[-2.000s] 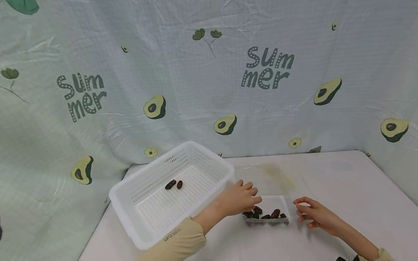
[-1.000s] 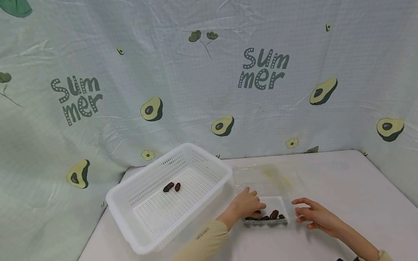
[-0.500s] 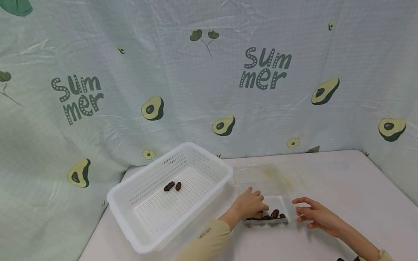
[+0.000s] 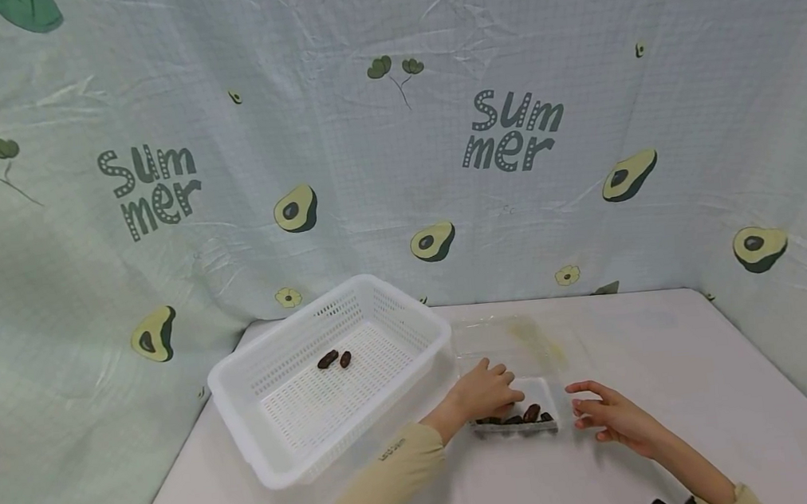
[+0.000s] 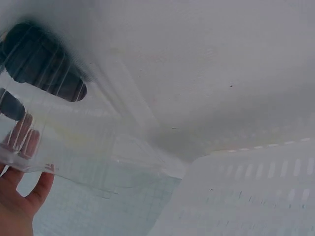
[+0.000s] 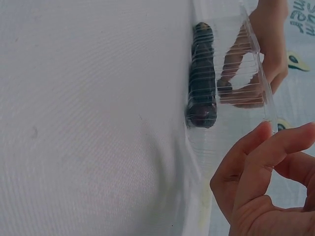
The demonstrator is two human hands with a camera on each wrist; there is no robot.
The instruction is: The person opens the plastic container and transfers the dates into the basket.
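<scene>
A clear plastic box (image 4: 544,425) stands on the white table, holding several dark brown dates (image 4: 531,413). My left hand (image 4: 484,393) reaches down into its left part. In the right wrist view, seen through the clear wall, the thumb and fingers of that hand pinch a small date (image 6: 224,87). My right hand (image 4: 616,417) is beside the box's right side, fingers loosely bent with nothing in them. One of its fingertips (image 6: 265,129) comes close to the clear rim; whether it touches, I cannot tell. Two dates (image 4: 328,359) lie in a white perforated basket (image 4: 394,397) to the left.
The box's transparent lid (image 4: 486,337) lies folded back behind it. Close to the box's left, the basket's raised wall stands by the left forearm. A cloth backdrop (image 4: 335,130) printed with avocados hangs behind the white table (image 4: 635,344).
My left hand has come from near the basket's edge down into the box, and its fingers have moved slightly right there. My right hand stays beside the box.
</scene>
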